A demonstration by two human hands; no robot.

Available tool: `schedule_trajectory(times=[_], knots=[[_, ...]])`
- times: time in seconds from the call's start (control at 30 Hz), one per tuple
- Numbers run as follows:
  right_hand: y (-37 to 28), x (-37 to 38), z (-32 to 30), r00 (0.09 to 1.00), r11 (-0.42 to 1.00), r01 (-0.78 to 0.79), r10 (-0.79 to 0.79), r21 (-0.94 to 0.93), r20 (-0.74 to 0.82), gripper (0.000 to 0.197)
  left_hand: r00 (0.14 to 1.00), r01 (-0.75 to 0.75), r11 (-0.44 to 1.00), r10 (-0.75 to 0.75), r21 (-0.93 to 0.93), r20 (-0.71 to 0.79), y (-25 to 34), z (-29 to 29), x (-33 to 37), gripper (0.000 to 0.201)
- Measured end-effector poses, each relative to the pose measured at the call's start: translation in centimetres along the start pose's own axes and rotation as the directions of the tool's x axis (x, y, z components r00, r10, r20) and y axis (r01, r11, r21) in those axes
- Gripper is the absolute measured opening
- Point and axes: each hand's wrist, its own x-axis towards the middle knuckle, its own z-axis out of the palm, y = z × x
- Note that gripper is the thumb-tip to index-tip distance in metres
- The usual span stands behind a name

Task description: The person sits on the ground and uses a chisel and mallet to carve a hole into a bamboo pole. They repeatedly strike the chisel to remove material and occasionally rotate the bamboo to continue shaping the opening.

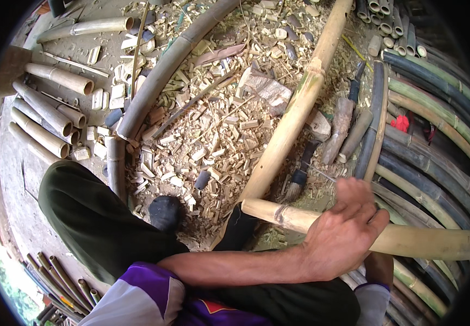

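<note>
A short pale bamboo pole (430,242) lies crosswise in front of me, its left end near the lower end of a long peeled bamboo pole (278,136). My left hand (341,233) reaches across from the left and is closed over the short pole. My right forearm passes behind that pole. Beyond it shows my right hand (354,191), smeared by motion and partly hidden by the left. A thin grey rod-like tool (321,172) juts leftward from it; its grip is hidden. Below the rod lies a dark-handled brush (297,182).
Wood chips (213,141) cover the floor. A curved grey bamboo pole (161,81) crosses at left, near cut bamboo pieces (45,130). Bamboo poles (425,157) are stacked at right, with a red scrap (400,123). A wood block (267,89) sits by the long pole.
</note>
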Motion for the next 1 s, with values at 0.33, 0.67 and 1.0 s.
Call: schedule_trajectory(times=[0.33, 0.67, 1.0], knots=[[-3.3, 3.1, 9.7, 0.954, 0.372, 0.174, 0.168, 0.912, -0.250, 0.020, 0.949, -0.236, 0.968, 0.247, 0.080, -0.195, -2.9, 2.9, 4.2, 0.037], [-3.5, 2.7, 5.7, 0.932, -0.251, 0.362, 0.084, 0.898, -0.353, 0.048, 0.930, -0.270, 0.962, 0.268, 0.027, -0.251, -1.9, 4.8, 3.8, 0.023], [-3.4, 4.4, 8.1, 0.915, -0.174, 0.402, 0.082, 0.899, -0.394, 0.038, 0.951, -0.290, 0.955, 0.294, 0.059, -0.096, -3.7, 3.4, 4.1, 0.051]])
